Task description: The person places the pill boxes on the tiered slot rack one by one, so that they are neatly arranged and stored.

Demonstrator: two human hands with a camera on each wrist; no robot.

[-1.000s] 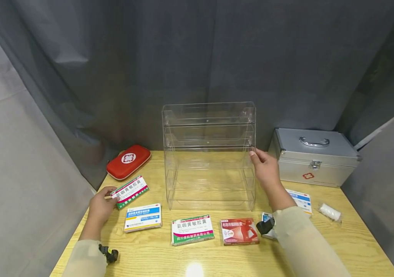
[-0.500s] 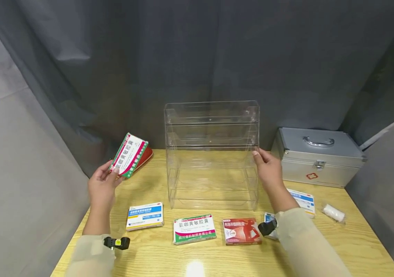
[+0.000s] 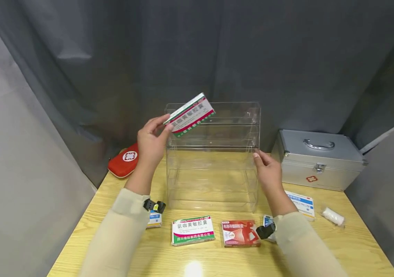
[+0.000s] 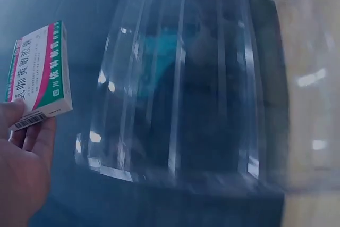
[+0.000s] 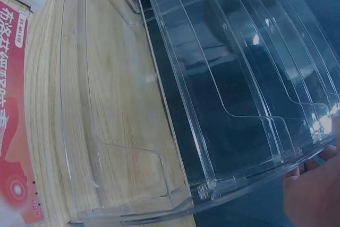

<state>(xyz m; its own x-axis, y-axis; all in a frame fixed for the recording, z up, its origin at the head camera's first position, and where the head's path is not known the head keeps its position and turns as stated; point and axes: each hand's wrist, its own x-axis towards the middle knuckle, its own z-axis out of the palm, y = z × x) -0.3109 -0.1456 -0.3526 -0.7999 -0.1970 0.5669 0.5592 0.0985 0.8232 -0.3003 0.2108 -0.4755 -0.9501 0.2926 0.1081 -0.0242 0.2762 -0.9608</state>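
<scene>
A white, green and magenta medicine box is pinched at one end between the thumb and fingers of my left hand. It is held tilted in the air, in front of the upper tiers of a clear plastic tiered rack. In the left wrist view the box shows its printed face and a barcode end, apart from the rack. My right hand grips the rack's right side edge; in the right wrist view its fingers curl at that edge.
In front of the rack lie a matching green-and-magenta box and a red medicine box. Blue-and-white boxes lie partly behind the arms. A red zip case, a silver metal case and a white bandage roll flank the rack.
My left hand has lifted the medicine box off the table's left side, then carried it up and right to the rack's upper tiers. My right hand stays on the rack's edge.
</scene>
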